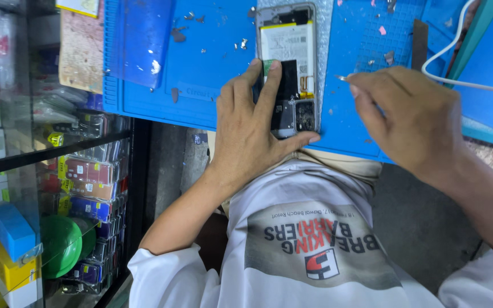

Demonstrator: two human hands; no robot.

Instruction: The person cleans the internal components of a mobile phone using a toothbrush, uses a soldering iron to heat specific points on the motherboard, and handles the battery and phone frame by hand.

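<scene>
White shirt (292, 251) nearest, left hand (252, 125) grip closed around opened phone (287, 68); right hand (412, 114) pinching thin tool (342, 78) beside it

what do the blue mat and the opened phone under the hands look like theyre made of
Blue mat: likely soft silicone or rubber, matte, with moulded ridges and a grid. Opened phone: silvery rim, probably metal or painted plastic; its white battery looks foil-wrapped. Left hand steadies it; right hand holds a thin metallic-looking tool.
</scene>
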